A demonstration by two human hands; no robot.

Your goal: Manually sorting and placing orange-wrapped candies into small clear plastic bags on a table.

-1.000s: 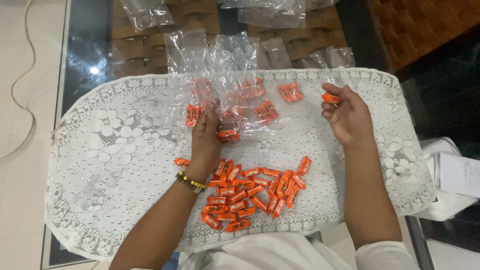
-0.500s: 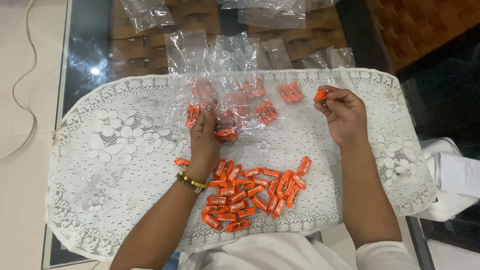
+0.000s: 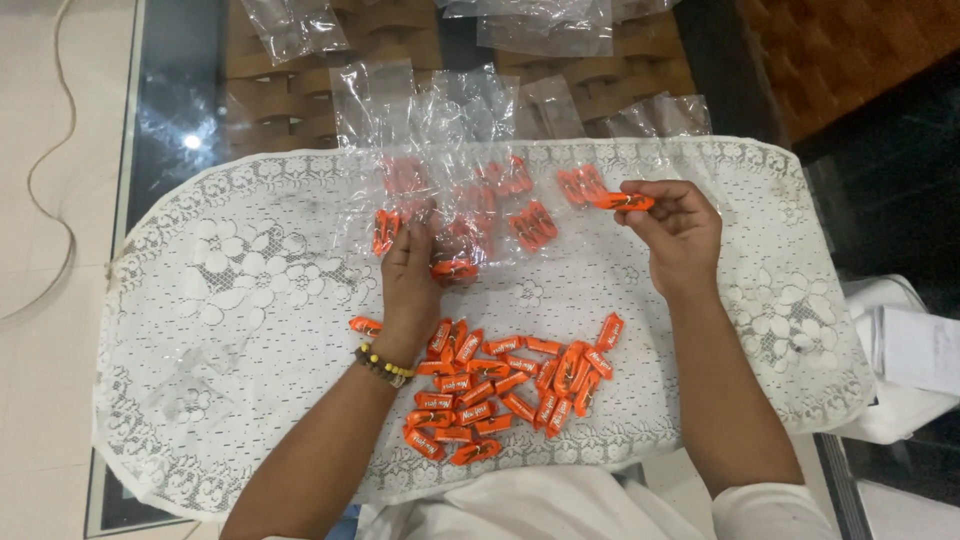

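A white lace cloth (image 3: 230,290) covers most of a glass-topped table (image 3: 170,110), its scalloped hem reaching the near edge. Off the table's left edge, a pale cable (image 3: 52,170) loops across the tiled floor (image 3: 40,400). Beyond the right edge lies what may be folded white paper (image 3: 915,350). Brown woven seats (image 3: 300,85) show through the glass.

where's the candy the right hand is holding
In the head view, the orange candy sits pinched in the right hand, raised over the lace cloth beside a small filled bag.
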